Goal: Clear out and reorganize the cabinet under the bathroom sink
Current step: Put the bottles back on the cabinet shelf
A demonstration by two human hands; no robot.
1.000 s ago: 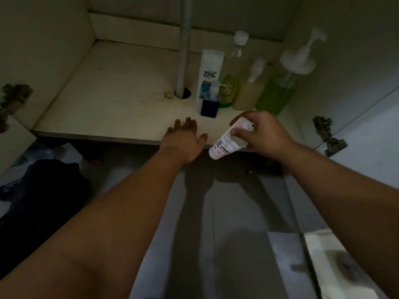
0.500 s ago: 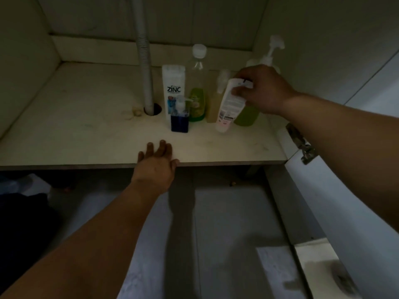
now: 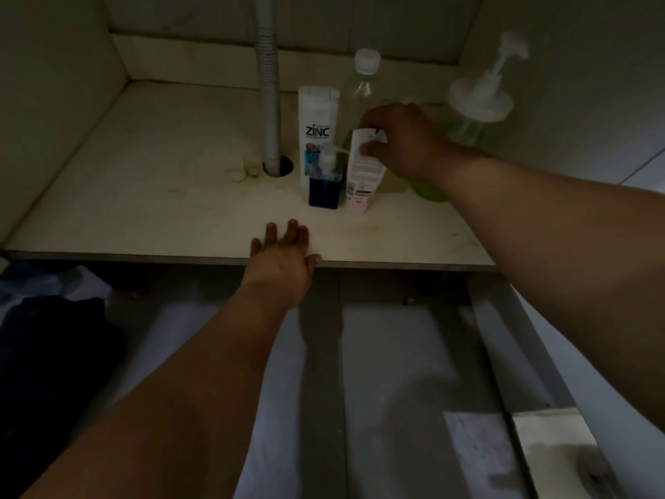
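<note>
My right hand point(image 3: 406, 145) grips the top of a white tube point(image 3: 361, 174) that stands cap-down on the cabinet floor point(image 3: 162, 196), just right of a small blue pump bottle point(image 3: 324, 190). Behind them stand a white ZINC shampoo bottle point(image 3: 317, 131), a clear bottle with a white cap point(image 3: 360, 88) and a large green pump bottle point(image 3: 475, 113). A beige bottle is mostly hidden behind my right hand. My left hand point(image 3: 284, 257) rests flat, fingers straight, on the front edge of the cabinet floor.
A grey corrugated drain hose point(image 3: 269, 84) drops through a hole in the cabinet floor left of the bottles. Dark cloth point(image 3: 46, 354) lies on the tiled floor at the left. The cabinet's side walls close in left and right.
My right hand has carried the white tube from the cabinet's front edge into the cabinet and set it upright beside the blue pump bottle. My left hand stays on the edge.
</note>
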